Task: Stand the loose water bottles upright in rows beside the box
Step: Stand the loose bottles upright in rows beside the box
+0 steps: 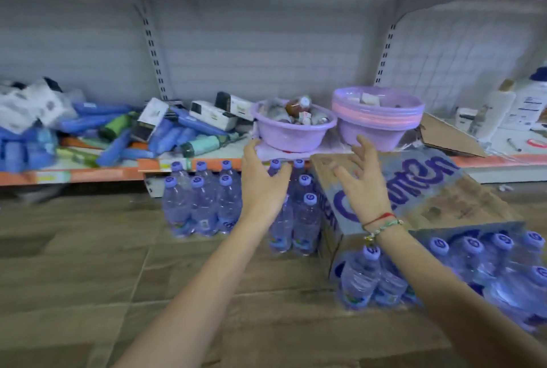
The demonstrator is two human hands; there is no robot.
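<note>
Clear water bottles with purple caps (201,204) stand upright in rows on the wood-look floor, left of a brown cardboard box with purple lettering (420,190). More upright bottles (305,219) stand right against the box's left side. My left hand (263,184) hovers over these, fingers spread, holding nothing. My right hand (364,187) is open above the box's near left corner, with a red string bracelet on the wrist. A shrink-wrapped pack of bottles (485,267) lies at the right, in front of the box.
A low shelf with an orange edge (88,175) runs behind the bottles. On it are two purple basins (293,130) (376,119), piles of blue rolls and small boxes (118,130), and a cardboard flap (450,136).
</note>
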